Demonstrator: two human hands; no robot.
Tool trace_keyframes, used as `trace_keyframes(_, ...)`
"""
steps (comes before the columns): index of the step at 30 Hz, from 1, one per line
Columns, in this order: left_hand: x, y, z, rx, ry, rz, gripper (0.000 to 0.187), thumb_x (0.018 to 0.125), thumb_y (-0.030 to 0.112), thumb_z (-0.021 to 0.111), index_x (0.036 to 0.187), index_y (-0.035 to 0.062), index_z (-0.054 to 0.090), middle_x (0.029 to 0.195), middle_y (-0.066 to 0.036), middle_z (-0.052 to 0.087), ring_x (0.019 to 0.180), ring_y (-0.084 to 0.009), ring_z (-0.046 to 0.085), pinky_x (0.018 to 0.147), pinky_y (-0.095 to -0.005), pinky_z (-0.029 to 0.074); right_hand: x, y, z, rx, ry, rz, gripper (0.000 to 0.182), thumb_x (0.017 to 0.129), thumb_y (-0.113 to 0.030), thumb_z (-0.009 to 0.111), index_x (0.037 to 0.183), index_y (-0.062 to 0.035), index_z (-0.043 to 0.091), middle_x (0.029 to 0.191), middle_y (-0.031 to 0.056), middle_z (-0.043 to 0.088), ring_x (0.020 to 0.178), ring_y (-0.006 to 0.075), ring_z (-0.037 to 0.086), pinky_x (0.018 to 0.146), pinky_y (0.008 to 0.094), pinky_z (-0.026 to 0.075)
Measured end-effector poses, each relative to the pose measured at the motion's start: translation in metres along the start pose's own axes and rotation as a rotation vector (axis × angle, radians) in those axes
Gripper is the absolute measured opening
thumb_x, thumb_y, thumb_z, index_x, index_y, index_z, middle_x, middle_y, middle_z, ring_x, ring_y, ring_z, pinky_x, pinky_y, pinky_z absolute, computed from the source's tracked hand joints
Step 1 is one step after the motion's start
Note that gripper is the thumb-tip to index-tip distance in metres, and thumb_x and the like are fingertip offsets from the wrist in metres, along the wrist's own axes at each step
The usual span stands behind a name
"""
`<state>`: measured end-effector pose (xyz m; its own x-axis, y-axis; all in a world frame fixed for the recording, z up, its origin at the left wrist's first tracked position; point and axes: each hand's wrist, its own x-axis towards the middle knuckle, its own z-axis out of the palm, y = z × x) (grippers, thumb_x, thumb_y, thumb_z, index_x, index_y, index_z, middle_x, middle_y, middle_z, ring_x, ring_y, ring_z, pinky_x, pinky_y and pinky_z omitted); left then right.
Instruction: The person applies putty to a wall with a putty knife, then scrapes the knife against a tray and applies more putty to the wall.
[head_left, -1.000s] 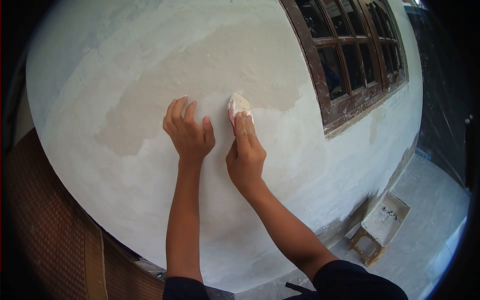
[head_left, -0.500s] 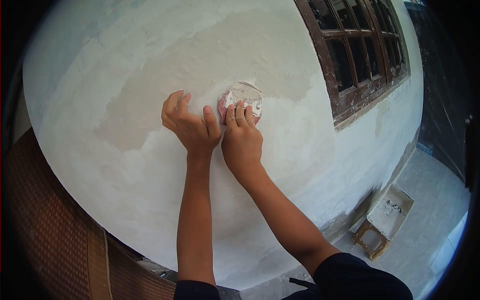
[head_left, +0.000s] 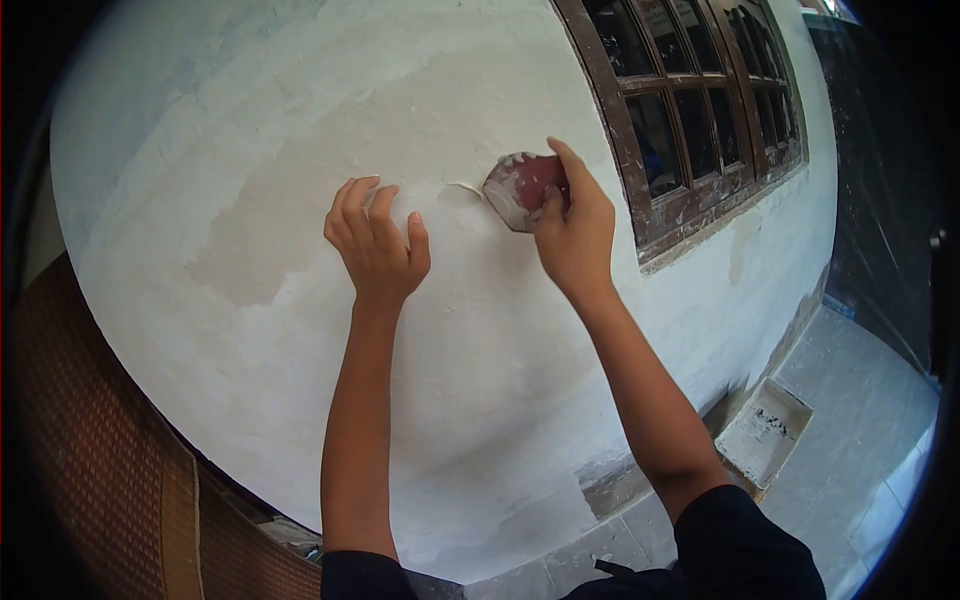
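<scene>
A reddish flat putty scraper (head_left: pixel 527 190), smeared with whitish putty, is held by my right hand (head_left: pixel 580 215). The thumb lies over its near face, while the index finger reaches up along its right edge. Just left of the scraper, a thin raised ridge of putty (head_left: pixel 463 188) marks the wall (head_left: pixel 470 320). My left hand (head_left: pixel 378 240) holds nothing; its fingers are apart and slightly bent in front of the wall. Around and above both hands spreads a damp beige patch (head_left: pixel 285 200) on the whitish surface.
A brown wooden window frame (head_left: pixel 655 218) with dark panes is at the upper right. Below it, a putty-stained tray (head_left: pixel 765 432) stands near the foot of the wall, above the grey floor (head_left: pixel 850 400). Brown woven matting (head_left: pixel 85 430) lines the lower left; a dark sheet (head_left: pixel 870 180) hangs at right.
My right hand has moved right and turned, bringing the scraper's reddish face into view and exposing the putty ridge. My left hand's fingers have straightened a little.
</scene>
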<state>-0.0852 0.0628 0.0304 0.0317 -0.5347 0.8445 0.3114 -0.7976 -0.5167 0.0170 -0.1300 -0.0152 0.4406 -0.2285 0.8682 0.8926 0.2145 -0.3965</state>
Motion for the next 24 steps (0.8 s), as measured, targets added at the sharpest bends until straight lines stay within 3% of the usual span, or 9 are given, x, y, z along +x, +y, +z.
trace_keyframes(3, 0.007, 0.003, 0.011, -0.008, -0.026, 0.050, 0.040, 0.090, 0.025, 0.054, 0.125, 0.0062, 0.047, 0.130, -0.014, 0.047, 0.126, -0.0339, 0.042, 0.102, -0.0485, 0.027, 0.035, 0.018, 0.004, 0.002, 0.001, 0.011, 0.054, 0.081, 0.010, 0.050, 0.133, -0.0017, 0.055, 0.101, 0.0201, 0.067, 0.092, 0.0335, 0.066, 0.084, 0.0405, 0.051)
trace_keyframes(6, 0.006, 0.005, 0.019, 0.025, -0.025, 0.046, 0.039, 0.090, 0.023, 0.055, 0.125, 0.0065, 0.047, 0.130, -0.013, 0.048, 0.124, -0.0338, 0.044, 0.101, -0.0482, 0.028, 0.048, 0.019, 0.020, 0.150, -0.248, -0.121, 0.053, 0.078, 0.007, 0.053, 0.130, -0.0028, 0.059, 0.100, 0.0209, 0.066, 0.093, 0.0375, 0.064, 0.085, 0.0417, 0.051)
trace_keyframes(9, 0.002, 0.006, 0.017, 0.043, -0.019, 0.050, 0.039, 0.090, 0.022, 0.055, 0.125, 0.0065, 0.047, 0.129, -0.013, 0.049, 0.123, -0.0336, 0.045, 0.100, -0.0475, 0.029, 0.055, 0.037, 0.037, 0.042, -0.269, -0.162, 0.051, 0.078, 0.004, 0.056, 0.127, -0.0027, 0.061, 0.100, 0.0210, 0.067, 0.092, 0.0381, 0.064, 0.085, 0.0422, 0.051)
trace_keyframes(11, 0.002, 0.006, 0.016, 0.034, -0.010, 0.054, 0.039, 0.090, 0.022, 0.055, 0.125, 0.0065, 0.047, 0.128, -0.013, 0.050, 0.122, -0.0334, 0.045, 0.100, -0.0470, 0.029, 0.071, 0.047, 0.029, -0.051, 0.013, -0.113, 0.051, 0.076, 0.004, 0.056, 0.127, -0.0028, 0.062, 0.096, 0.0204, 0.067, 0.089, 0.0374, 0.065, 0.083, 0.0423, 0.051)
trace_keyframes(13, 0.003, 0.006, 0.017, 0.038, -0.016, 0.074, 0.039, 0.090, 0.023, 0.055, 0.124, 0.0064, 0.047, 0.127, -0.013, 0.051, 0.122, -0.0329, 0.045, 0.099, -0.0462, 0.029, 0.071, 0.038, 0.016, 0.089, 0.087, -0.077, 0.052, 0.076, 0.005, 0.054, 0.127, -0.0019, 0.061, 0.094, 0.0194, 0.066, 0.086, 0.0366, 0.065, 0.081, 0.0409, 0.051)
trace_keyframes(16, 0.003, 0.006, 0.017, 0.050, -0.015, 0.067, 0.039, 0.090, 0.023, 0.055, 0.124, 0.0065, 0.047, 0.127, -0.013, 0.051, 0.122, -0.0326, 0.045, 0.099, -0.0459, 0.030, 0.048, 0.038, 0.032, 0.178, -0.206, -0.241, 0.053, 0.076, 0.008, 0.052, 0.127, 0.0006, 0.060, 0.094, 0.0199, 0.065, 0.083, 0.0358, 0.064, 0.079, 0.0398, 0.051)
trace_keyframes(17, 0.002, 0.006, 0.017, 0.049, -0.021, 0.068, 0.039, 0.090, 0.023, 0.055, 0.124, 0.0065, 0.047, 0.127, -0.013, 0.051, 0.122, -0.0326, 0.045, 0.099, -0.0459, 0.030, 0.048, 0.044, 0.034, 0.179, -0.206, -0.235, 0.053, 0.076, 0.008, 0.052, 0.127, 0.0006, 0.060, 0.094, 0.0199, 0.065, 0.083, 0.0358, 0.064, 0.079, 0.0398, 0.051)
trace_keyframes(21, 0.002, 0.006, 0.018, 0.042, -0.023, 0.062, 0.039, 0.090, 0.024, 0.054, 0.124, 0.0065, 0.047, 0.126, -0.012, 0.051, 0.121, -0.0322, 0.046, 0.098, -0.0459, 0.029, 0.058, 0.047, 0.023, 0.018, 0.091, -0.097, 0.057, 0.072, 0.010, 0.053, 0.127, 0.0000, 0.061, 0.089, 0.0204, 0.064, 0.082, 0.0368, 0.064, 0.077, 0.0414, 0.051)
trace_keyframes(24, 0.003, 0.006, 0.017, 0.043, -0.027, 0.061, 0.039, 0.090, 0.024, 0.054, 0.124, 0.0064, 0.047, 0.125, -0.012, 0.052, 0.121, -0.0321, 0.046, 0.098, -0.0459, 0.029, 0.038, 0.032, 0.026, 0.071, -0.231, -0.273, 0.054, 0.074, 0.006, 0.051, 0.127, 0.0021, 0.060, 0.089, 0.0202, 0.065, 0.081, 0.0373, 0.064, 0.075, 0.0416, 0.051)
